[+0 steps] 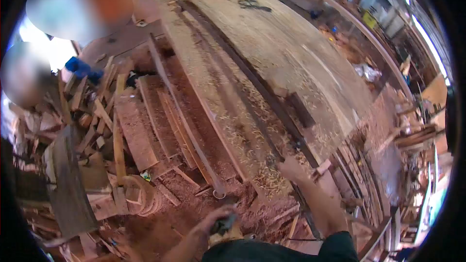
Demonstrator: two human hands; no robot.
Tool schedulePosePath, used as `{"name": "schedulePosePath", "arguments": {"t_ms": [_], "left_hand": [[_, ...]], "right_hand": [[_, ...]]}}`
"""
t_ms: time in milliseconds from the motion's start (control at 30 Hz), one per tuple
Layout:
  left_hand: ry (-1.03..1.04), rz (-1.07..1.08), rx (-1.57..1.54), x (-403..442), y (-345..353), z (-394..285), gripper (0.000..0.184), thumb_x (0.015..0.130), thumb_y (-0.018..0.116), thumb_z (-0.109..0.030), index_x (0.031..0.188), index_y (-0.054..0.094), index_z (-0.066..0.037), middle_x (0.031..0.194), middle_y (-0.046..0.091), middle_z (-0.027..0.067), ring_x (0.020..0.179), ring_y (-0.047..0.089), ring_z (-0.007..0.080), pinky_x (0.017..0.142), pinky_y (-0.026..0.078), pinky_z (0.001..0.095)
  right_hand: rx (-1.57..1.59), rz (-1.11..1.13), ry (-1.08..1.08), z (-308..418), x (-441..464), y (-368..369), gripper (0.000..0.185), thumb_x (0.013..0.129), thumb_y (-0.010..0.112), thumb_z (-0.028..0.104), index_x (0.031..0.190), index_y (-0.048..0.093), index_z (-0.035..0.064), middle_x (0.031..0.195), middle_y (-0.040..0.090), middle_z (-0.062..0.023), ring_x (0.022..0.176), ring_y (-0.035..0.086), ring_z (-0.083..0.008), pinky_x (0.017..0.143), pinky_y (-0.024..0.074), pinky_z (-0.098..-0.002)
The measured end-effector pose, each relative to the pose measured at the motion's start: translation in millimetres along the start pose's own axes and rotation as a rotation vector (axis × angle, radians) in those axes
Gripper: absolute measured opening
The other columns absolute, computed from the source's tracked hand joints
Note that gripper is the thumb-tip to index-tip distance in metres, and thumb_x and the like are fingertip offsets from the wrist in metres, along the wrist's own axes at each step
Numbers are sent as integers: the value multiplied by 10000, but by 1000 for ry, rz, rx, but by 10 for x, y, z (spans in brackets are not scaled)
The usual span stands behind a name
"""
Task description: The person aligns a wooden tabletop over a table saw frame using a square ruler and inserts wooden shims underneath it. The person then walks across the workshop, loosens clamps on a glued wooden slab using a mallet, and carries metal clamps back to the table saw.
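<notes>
My right hand (292,169) is closed at the near end of a long dark wooden strip (252,112), which lies along the wide workbench top (218,102). Close to my body, my left hand (219,216) curls around a dark, greyish object (224,224) that I cannot make out. Beside the strip runs a second, thicker dark beam (264,87). A short dark block (300,110) rests on the bench to its right. Curly wood shavings (272,177) cover the bench around my right hand.
Planks (133,128) and a long rail (182,111) lie left of the bench amid reddish sawdust. Scrap wood (92,111) is heaped farther left. A dark cord (250,2) sits on the bench's far end. Stacked strips (357,174) stand at right. Two blurred areas appear upper left.
</notes>
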State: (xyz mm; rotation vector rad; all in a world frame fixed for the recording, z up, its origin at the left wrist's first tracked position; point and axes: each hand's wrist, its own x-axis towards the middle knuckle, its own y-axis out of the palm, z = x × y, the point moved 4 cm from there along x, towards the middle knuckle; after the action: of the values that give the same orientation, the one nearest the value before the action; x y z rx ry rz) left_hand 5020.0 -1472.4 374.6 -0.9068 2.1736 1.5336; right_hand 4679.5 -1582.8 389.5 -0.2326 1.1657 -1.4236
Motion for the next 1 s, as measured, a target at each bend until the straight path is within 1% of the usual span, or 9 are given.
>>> {"name": "schedulePosePath", "arguments": {"t_ms": [200,400,467,533,600,667,833,867,1000], "left_hand": [[209,-256,8,886,121,-1198,455,799,633,-357,1150,596,-71,931,644,49,790,613,122,603,511,293],[182,-33,15,1377,96,-1253,210,801,637,-279,864,587,-85,614,513,19,486,485,204,524,477,322],[211,60,198,1231,315,-1063,210,796,635,-256,894,600,-74,657,538,39,532,507,196,529,477,332],[190,-89,145,1099,360,-850,301,813,648,-275,985,597,-35,696,560,59,557,544,197,544,492,343],[426,-132,906,909,607,-956,376,838,647,-300,1070,578,-12,736,589,72,586,577,188,548,508,340],[452,-58,971,774,892,-1016,442,862,634,-323,1152,551,0,818,617,97,631,602,197,549,517,334],[419,-49,452,951,1824,-1148,476,910,601,-335,1220,509,14,801,646,112,610,627,168,509,528,279],[378,150,432,1046,2262,-1089,575,873,636,-307,1308,457,22,1157,606,193,820,670,250,579,576,327],[53,619,415,1634,3071,-617,640,852,661,-286,1349,411,30,1237,559,205,916,659,273,614,596,314]], "right_hand": [[42,79,108,-741,-1903,86,395,855,620,341,1090,639,25,877,671,-219,828,665,-352,738,495,-436],[222,188,309,-1000,-3593,186,395,816,648,324,1128,619,82,893,652,-225,888,635,-401,810,483,-485],[188,-64,238,-1196,-4046,608,374,782,679,317,1083,633,100,872,654,-200,847,640,-393,768,492,-488],[328,135,457,-1034,-4270,503,376,767,681,302,1072,625,90,937,649,-201,895,632,-394,787,489,-487],[425,210,486,-1092,-4444,591,381,742,690,287,1038,611,61,1011,620,-181,974,610,-375,791,476,-481],[415,112,372,-1166,-4564,720,397,731,694,279,1050,613,57,984,599,-169,973,597,-368,784,467,-469],[599,-52,328,-1404,-4815,861,398,716,711,269,1020,636,23,930,563,-149,911,567,-347,793,448,-433],[640,-52,325,-1474,-4911,866,404,743,714,314,1002,639,13,935,547,-154,919,556,-338,798,446,-425],[679,32,284,-1806,-5095,444,510,810,699,465,976,630,-12,913,541,-150,884,540,-289,797,446,-406]]}}
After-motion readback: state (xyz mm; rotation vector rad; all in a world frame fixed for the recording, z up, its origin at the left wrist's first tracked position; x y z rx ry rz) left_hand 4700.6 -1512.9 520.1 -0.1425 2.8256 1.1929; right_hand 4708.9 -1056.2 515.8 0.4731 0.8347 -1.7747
